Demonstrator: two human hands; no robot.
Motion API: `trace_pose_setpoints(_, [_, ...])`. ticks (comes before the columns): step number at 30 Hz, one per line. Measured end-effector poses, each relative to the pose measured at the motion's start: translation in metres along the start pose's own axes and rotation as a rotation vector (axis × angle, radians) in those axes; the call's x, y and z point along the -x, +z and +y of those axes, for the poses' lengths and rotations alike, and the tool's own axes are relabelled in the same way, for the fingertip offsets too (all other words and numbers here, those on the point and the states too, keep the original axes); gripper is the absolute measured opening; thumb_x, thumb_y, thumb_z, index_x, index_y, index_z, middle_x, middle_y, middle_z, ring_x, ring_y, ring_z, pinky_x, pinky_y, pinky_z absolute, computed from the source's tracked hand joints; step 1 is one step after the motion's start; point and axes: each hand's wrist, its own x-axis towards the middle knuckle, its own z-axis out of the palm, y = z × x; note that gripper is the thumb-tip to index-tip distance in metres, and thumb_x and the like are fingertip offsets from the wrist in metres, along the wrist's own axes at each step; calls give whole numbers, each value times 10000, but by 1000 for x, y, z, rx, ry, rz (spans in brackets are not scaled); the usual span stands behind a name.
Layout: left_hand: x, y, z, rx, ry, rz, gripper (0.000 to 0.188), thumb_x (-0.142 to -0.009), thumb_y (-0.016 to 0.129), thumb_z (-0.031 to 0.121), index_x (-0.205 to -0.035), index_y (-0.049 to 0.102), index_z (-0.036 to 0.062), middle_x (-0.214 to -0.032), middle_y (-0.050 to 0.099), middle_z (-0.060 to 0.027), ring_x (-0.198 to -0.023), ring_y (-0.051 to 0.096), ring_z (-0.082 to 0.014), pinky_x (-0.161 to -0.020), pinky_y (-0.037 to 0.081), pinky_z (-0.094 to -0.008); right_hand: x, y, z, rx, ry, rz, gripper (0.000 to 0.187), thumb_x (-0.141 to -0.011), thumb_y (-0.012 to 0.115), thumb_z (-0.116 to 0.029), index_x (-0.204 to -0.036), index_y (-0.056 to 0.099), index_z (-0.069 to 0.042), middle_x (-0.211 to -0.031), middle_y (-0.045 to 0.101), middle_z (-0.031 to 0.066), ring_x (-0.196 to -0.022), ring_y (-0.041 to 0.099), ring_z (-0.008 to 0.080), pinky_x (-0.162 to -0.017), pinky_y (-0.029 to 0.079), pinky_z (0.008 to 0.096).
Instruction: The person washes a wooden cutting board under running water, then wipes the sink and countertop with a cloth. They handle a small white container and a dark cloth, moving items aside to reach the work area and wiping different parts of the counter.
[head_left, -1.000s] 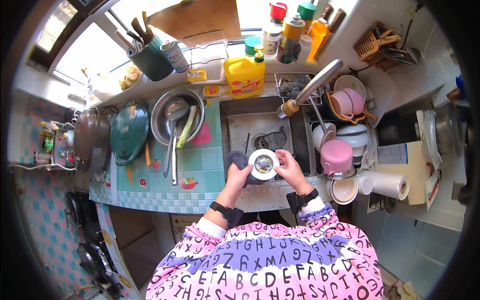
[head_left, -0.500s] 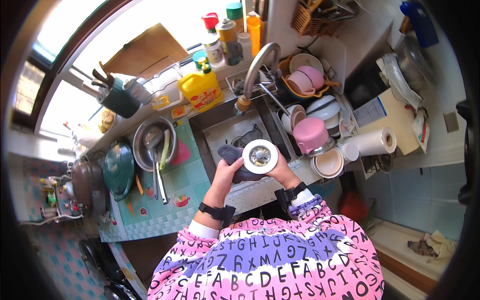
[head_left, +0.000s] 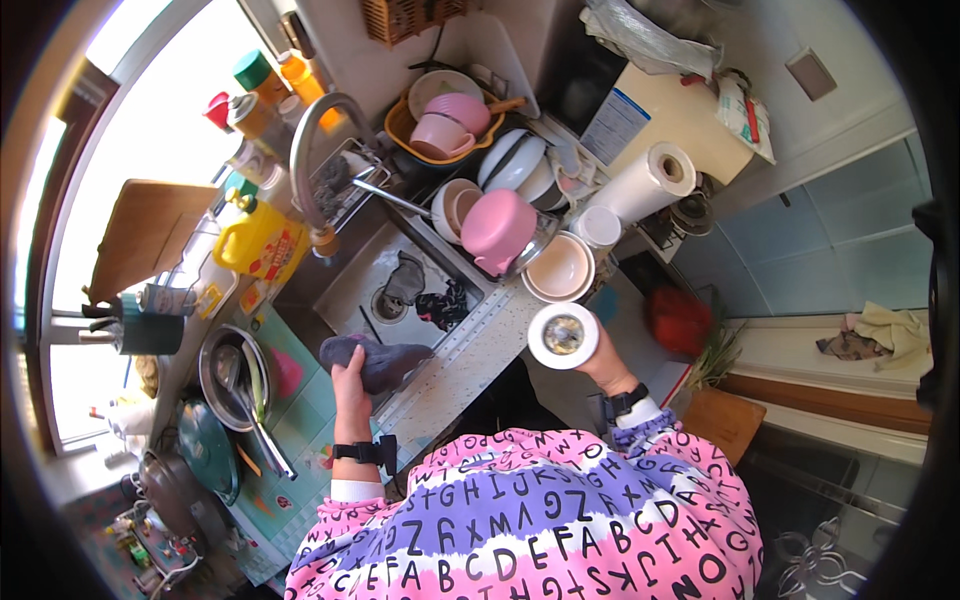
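Note:
My left hand [head_left: 352,388] is closed on a dark grey cloth [head_left: 398,368], which hangs bunched over the front edge of the sink [head_left: 366,268]. My right hand [head_left: 604,364] grips a white cup [head_left: 540,338] with a shiny metal inside, seen from above. The cup is held in front of the counter, near a stack of pale bowls [head_left: 560,270]. Most of the right fingers are hidden behind the cup. Down in the sink lie a small grey cloth [head_left: 406,277] and a dark patterned one [head_left: 446,306], beside the drain.
A curved tap [head_left: 303,160] arches over the sink. Right of it crowd a pink pot [head_left: 498,226], plates, and a basin [head_left: 402,125] of pink cups. A plastic roll [head_left: 640,188] lies beyond. At left are a yellow jug [head_left: 262,240] and a steel bowl [head_left: 207,385] with a ladle.
The view has turned to the right. My hands have moved apart: the right carries the cup away to the right, while the left keeps the grey cloth by the sink edge.

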Motion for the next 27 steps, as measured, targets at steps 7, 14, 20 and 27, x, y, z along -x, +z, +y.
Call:
trace_pose_setpoints(7, [-3, 3, -9, -36, -53, 60, 258, -935, 639, 111, -1164, 593, 1, -1100, 642, -97, -1005, 636, -234, -905, 518, -376, -20, -114, 97, 194, 160, 325, 752, -585, 911, -47, -1229, 523, -45, -1159, 638, 60, -1075, 617, 173, -963, 497, 348])
trace_pose_setpoints(14, [3, 12, -11, -102, -86, 125, 267, -929, 647, 106, -1164, 577, 1, -1094, 636, -100, -984, 642, -242, -884, 533, -389, -118, -154, 188, 288, 478, 506, 650, -668, 858, -201, -1198, 582, 53, -1046, 671, 136, -904, 661, 238, -779, 535, 376])
trace_pose_setpoints(20, [5, 15, -16, -99, -117, 150, 272, -925, 655, 107, -1158, 566, -2, -1088, 638, -106, -974, 646, -248, -877, 540, -399, -105, -165, 198, -303, 597, 417, 524, -828, 755, -241, -1258, 541, -34, -1155, 650, 78, -1019, 623, 210, -802, 493, 353])
trace_pose_setpoints(27, [5, 27, -14, -131, -163, 171, 270, -932, 645, 111, -1167, 576, -3, -1099, 638, -106, -988, 645, -254, -892, 537, -400, -112, -169, 199, -445, 602, 402, 639, -833, 746, -290, -1355, 453, -67, -1108, 634, 67, -933, 610, 200, -743, 480, 354])
